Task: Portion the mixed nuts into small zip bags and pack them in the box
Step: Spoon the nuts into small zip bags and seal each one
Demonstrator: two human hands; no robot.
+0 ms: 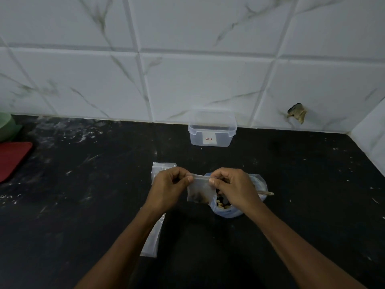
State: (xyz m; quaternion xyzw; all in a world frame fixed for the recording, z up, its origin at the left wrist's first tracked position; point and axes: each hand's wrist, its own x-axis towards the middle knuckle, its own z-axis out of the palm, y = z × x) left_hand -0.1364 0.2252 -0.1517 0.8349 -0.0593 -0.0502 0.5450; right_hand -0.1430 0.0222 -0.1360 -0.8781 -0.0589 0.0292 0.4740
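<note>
A small clear zip bag [201, 189] with a few dark nuts at its bottom hangs above the black counter. My left hand [170, 187] pinches the left end of its zip strip and my right hand [231, 187] pinches the right end. Behind and under my right hand sits a larger open plastic bag of mixed nuts [231, 209], with a spoon handle [266, 192] sticking out to the right. A clear plastic box [212, 132] without a lid stands at the back against the tiled wall.
A stack of empty zip bags [161, 168] lies left of my hands, and more clear bags [153, 236] show under my left forearm. A red board [12, 159] and a green bowl [7, 127] sit at the far left edge. The wall corner closes in at right.
</note>
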